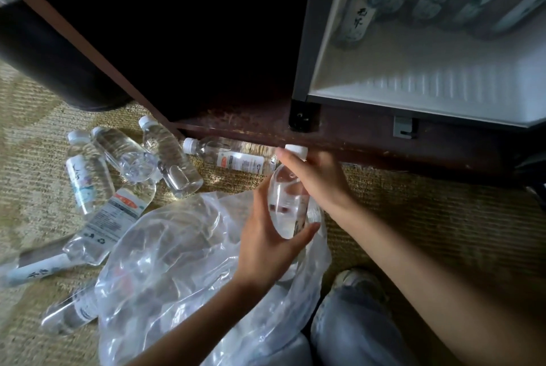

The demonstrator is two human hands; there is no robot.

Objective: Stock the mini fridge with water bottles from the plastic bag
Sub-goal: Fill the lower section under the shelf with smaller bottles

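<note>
Both hands were clamped on one bottle [288, 203], held over the bag [177, 262]: left hand [266, 241] round its base, right hand [316, 179] round its shoulder below the cap. Recommended: pass it to one hand, grip mid-body, and lay it on the bare floor of the open fridge [413, 82], clear of those already stocked. Count: one bottle held; seven loose on the carpet [413, 218]; roughly five in the fridge, blurred; one bag, contents unclear

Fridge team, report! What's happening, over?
Left hand, right hand both grip one bottle over the bag. Fridge open, stocked bottles at back. Loose bottles on carpet, none blocking.
</note>
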